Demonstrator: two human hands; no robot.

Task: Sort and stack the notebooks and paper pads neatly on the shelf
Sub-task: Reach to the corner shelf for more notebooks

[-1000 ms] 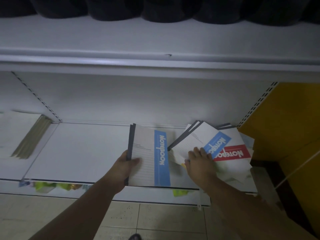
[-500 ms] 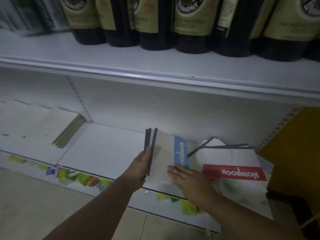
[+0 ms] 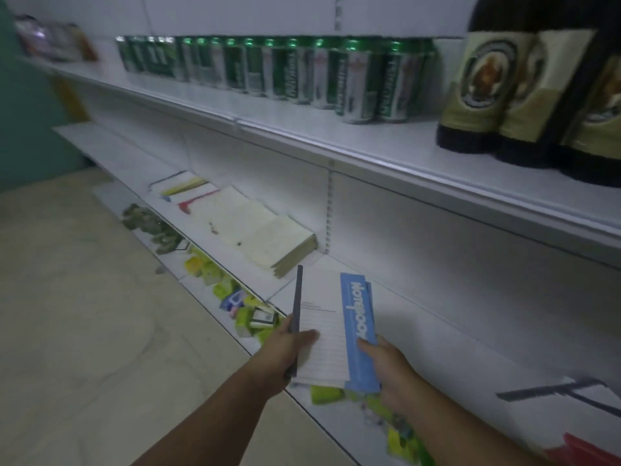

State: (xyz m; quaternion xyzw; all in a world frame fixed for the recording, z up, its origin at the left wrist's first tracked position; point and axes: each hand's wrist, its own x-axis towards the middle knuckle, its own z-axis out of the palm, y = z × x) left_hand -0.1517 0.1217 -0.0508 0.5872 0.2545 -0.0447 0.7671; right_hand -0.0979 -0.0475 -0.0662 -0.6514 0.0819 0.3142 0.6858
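The only camera sat on the person's head and looked forward and down, facing left along the lower shelf (image 3: 437,348), near to the notebooks (image 3: 329,314).

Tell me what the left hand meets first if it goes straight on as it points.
The left hand, gripping the blue-banded notebooks, points toward the lower shelf board, then the back panel. The cream paper pads seem left of that line; depth is unclear.
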